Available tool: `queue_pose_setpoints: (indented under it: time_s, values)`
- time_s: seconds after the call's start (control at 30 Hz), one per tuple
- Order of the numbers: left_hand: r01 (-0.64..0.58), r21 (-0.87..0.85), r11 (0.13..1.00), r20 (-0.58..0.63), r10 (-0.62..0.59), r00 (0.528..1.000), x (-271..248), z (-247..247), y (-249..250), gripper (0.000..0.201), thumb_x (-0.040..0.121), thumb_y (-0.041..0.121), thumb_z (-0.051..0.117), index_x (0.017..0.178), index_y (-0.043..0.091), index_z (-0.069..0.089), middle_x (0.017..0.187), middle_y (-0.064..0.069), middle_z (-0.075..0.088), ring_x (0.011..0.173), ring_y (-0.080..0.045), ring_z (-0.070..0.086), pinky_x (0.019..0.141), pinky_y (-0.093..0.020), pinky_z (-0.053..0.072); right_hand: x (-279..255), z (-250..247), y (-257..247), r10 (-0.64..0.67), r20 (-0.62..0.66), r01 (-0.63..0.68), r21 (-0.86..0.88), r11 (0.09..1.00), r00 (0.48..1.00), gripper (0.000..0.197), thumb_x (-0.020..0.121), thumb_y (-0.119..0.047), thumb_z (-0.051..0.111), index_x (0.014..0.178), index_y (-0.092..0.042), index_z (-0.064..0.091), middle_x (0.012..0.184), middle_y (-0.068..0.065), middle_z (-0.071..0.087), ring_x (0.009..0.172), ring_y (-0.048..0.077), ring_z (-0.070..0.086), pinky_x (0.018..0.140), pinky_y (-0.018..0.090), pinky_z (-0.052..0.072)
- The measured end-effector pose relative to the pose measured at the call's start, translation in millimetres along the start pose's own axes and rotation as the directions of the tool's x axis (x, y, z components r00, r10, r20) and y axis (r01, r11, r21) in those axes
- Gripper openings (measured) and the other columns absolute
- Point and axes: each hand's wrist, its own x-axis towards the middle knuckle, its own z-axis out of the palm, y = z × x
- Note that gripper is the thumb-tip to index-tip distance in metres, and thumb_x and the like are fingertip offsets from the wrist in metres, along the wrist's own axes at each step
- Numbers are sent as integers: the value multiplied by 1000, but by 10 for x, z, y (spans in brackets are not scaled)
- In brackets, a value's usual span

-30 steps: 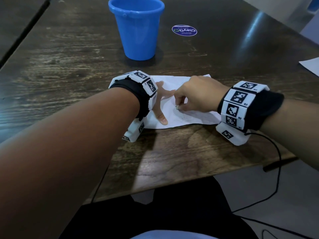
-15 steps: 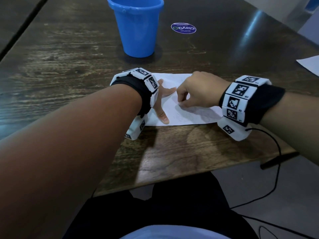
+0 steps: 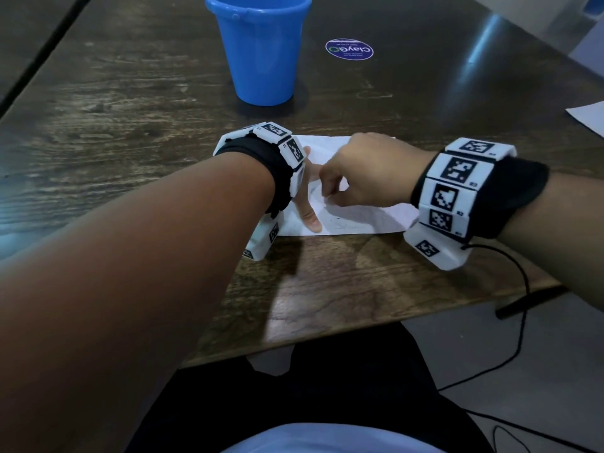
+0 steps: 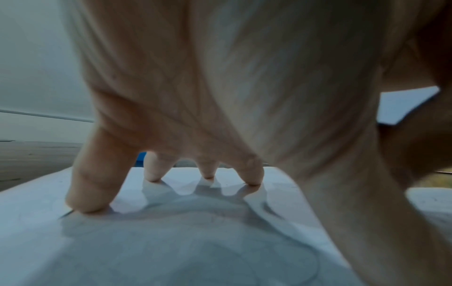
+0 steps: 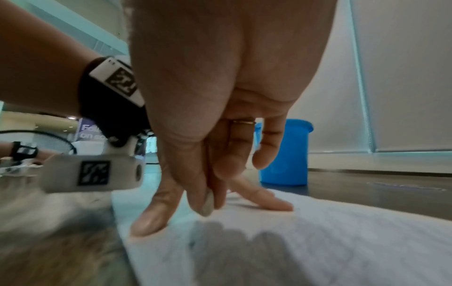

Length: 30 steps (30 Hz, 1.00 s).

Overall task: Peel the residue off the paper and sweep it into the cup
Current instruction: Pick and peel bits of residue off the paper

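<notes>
A white paper (image 3: 369, 220) (image 4: 171, 241) (image 5: 318, 241) lies flat near the table's front edge, with faint grey marks (image 3: 340, 223) on it. My left hand (image 3: 305, 191) (image 4: 195, 116) presses it down with spread, straight fingers (image 4: 88, 203). My right hand (image 3: 330, 197) (image 5: 186, 212) sits just right of the left thumb, fingers curled, with thumb tip and index nail down on the sheet. Any loose residue is too small to make out. A blue cup (image 3: 264, 50) (image 5: 286, 154) stands upright beyond the paper.
On the dark wooden table (image 3: 130, 109) a round purple sticker (image 3: 349, 49) lies right of the cup. Another white sheet (image 3: 588, 116) pokes in at the right edge. A black cable (image 3: 519, 289) hangs off the table's front right corner.
The right hand has slid left, close to the left thumb. The paper's right part, rumpled a second ago, now lies flat. The left hand stays pressed in place.
</notes>
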Motion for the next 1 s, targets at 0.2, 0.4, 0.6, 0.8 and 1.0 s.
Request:
queue_pose_setpoints:
  time_s: [0.2,0.4,0.6,0.8,1.0]
  values:
    - [-93,32,995,-27,94,995,-112,-15,68,121,64,73,77,160,40,10,169,-8,3,148,-39,25,114,-46,30,-105,111,-59,-50,64,47,43,998,997,12,91,-32,66,97,-30,76,69,-20,59,65,2,52,64,24,40]
    - [-41,14,999,24,41,999,-88,-28,49,134,56,81,73,155,49,-12,167,-10,-17,152,-43,9,118,-58,19,-75,127,12,28,-6,-28,5,1000,1000,14,88,-37,67,100,-33,74,85,-13,69,82,14,60,70,30,43]
    - [-51,58,997,5,50,999,-69,-20,39,137,48,90,68,152,55,-13,168,-7,-15,152,-43,14,116,-58,23,-119,110,-68,-4,50,1,55,998,999,9,87,-35,71,92,-30,76,63,-20,57,63,2,51,60,21,40]
    - [-46,26,999,2,46,999,3,40,7,149,30,96,68,148,60,-14,167,-3,-17,152,-41,12,116,-59,21,-56,104,-4,46,2,-46,-9,999,999,12,88,-35,68,97,-31,75,82,-13,67,82,17,59,77,35,50]
    - [-67,12,998,10,67,998,34,8,-3,152,30,92,64,151,52,-20,168,-8,-16,154,-38,4,119,-57,15,-218,103,64,-36,97,30,68,997,995,10,87,-35,71,93,-31,78,57,-31,48,57,-10,47,59,12,32]
